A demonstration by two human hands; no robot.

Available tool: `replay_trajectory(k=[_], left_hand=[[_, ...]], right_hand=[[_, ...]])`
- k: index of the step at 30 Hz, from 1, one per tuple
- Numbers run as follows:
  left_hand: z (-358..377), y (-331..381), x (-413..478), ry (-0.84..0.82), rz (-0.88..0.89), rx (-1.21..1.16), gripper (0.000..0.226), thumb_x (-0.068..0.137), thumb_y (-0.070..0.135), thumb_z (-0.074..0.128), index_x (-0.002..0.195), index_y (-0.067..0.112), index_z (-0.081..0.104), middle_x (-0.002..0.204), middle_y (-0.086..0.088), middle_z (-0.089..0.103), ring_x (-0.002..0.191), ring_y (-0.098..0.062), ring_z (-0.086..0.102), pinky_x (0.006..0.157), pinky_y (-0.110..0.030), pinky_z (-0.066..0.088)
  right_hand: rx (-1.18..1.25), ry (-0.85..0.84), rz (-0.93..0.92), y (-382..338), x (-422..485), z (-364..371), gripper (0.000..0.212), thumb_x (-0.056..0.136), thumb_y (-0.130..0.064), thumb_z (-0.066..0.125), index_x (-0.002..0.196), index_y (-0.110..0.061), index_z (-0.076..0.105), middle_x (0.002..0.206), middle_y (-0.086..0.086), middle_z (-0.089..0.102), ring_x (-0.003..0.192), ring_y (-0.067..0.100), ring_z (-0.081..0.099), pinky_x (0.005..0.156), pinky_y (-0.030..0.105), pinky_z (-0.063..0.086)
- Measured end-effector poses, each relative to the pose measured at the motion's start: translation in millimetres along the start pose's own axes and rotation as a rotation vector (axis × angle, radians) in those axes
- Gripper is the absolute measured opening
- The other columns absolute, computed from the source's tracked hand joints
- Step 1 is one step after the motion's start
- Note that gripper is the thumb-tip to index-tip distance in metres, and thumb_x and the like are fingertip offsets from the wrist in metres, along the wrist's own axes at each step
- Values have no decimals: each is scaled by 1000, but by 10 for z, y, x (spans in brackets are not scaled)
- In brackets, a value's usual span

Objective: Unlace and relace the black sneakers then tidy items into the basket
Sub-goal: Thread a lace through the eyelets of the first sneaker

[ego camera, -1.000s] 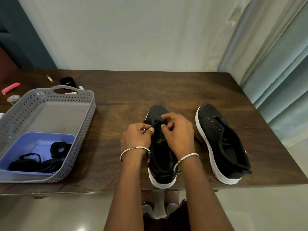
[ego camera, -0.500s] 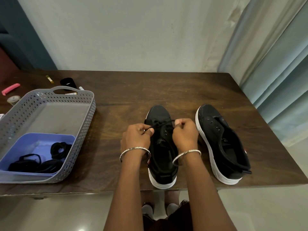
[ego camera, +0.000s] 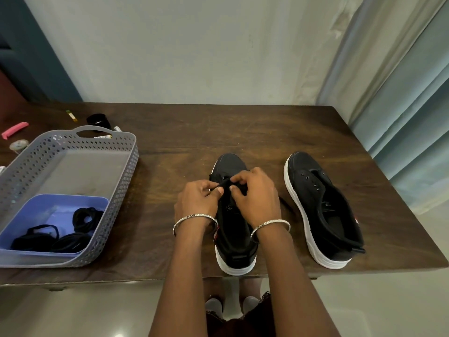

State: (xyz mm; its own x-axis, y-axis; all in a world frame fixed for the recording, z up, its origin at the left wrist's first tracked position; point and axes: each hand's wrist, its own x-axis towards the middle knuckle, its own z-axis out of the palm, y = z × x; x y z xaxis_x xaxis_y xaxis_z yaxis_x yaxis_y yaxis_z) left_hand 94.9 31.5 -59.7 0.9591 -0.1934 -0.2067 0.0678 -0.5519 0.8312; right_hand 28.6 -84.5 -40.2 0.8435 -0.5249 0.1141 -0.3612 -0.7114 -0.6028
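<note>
Both my hands on the near sneaker's lace.

My left hand [ego camera: 199,200] and right hand [ego camera: 255,190] pinch the black lace [ego camera: 224,184] over the toe eyelets of the left sneaker [ego camera: 234,229] on the wooden table [ego camera: 243,132]. The other sneaker [ego camera: 323,210] sits laceless to the right. The grey basket [ego camera: 116,190] at left holds a blue tray [ego camera: 36,210] with black bands [ego camera: 85,215].

— What am I seeing behind the work area?
— From my feed, a pale plastered wall [ego camera: 194,49] fills the top of the frame, with a dark teal panel [ego camera: 31,57] at the upper left. Light blue curtains [ego camera: 401,93] hang down the right edge.
— And the furniture?
— One dark wooden table [ego camera: 218,132] across the middle, its grain scuffed. Along the bottom, a glossy pale floor [ego camera: 73,312] catches soft, even light
</note>
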Motion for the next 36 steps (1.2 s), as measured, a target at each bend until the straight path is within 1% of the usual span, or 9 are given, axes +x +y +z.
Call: replay_trajectory(k=[5,10,14,18,20,25,28,33,36], left_hand=[[-2,-7,5,-11,12,12,5,86,37,73,81,38,73,83,12,76,86,-16,71,84,-37,56],[18,-49,39,-16,13,-28,4,83,38,75,79,38,74,75,14,75,85,-17,72,87,-42,56],[15,-50,36,-14,11,-31,2,83,40,75,83,38,75,77,15,75,84,-18,72,87,-43,57],[17,-40,35,-12,-1,-28,4,83,39,75,83,36,75,77,15,75,84,-19,72,86,-42,57],[17,-39,34,-6,6,-29,3,83,39,75,83,35,75,75,15,74,83,-20,72,84,-43,58],[26,-47,47,-17,7,-27,3,83,38,75,81,36,75,71,14,73,80,-21,72,83,-44,58],[27,-42,40,-6,9,-35,2,82,37,75,81,35,75,72,14,74,81,-20,72,83,-44,58],[11,-45,38,-26,0,-51,2,81,40,74,82,38,75,74,16,74,84,-19,72,87,-44,57],[11,-27,13,-44,-12,-85,11,72,49,71,81,45,73,73,18,73,83,-20,73,85,-46,58]], right_hand=[[-89,-30,75,-51,22,34,11,100,-24,59,97,-19,68,110,1,57,98,20,60,78,30,45],[436,275,410,17,93,103,22,98,-17,54,78,-21,61,97,6,68,94,24,62,84,32,47],[605,283,687,106,70,74,38,95,-12,56,57,-19,57,74,16,68,77,35,65,78,43,55],[484,344,485,68,60,-7,5,91,-15,66,94,-19,65,85,-3,62,86,19,62,79,37,53],[371,347,268,19,39,-44,23,89,-17,69,111,-21,64,101,-3,57,87,10,56,71,20,42],[20,18,85,-55,-15,23,11,94,-27,67,103,-21,68,112,-3,50,93,15,59,75,26,37],[-3,29,100,-74,-22,21,12,99,-26,62,91,-17,62,107,0,52,94,20,59,74,28,34],[506,186,393,3,56,41,17,102,-17,54,86,-18,59,93,0,61,88,19,60,82,31,46],[924,287,705,98,104,50,23,104,-20,51,82,-18,55,74,4,60,54,10,55,56,26,46]])
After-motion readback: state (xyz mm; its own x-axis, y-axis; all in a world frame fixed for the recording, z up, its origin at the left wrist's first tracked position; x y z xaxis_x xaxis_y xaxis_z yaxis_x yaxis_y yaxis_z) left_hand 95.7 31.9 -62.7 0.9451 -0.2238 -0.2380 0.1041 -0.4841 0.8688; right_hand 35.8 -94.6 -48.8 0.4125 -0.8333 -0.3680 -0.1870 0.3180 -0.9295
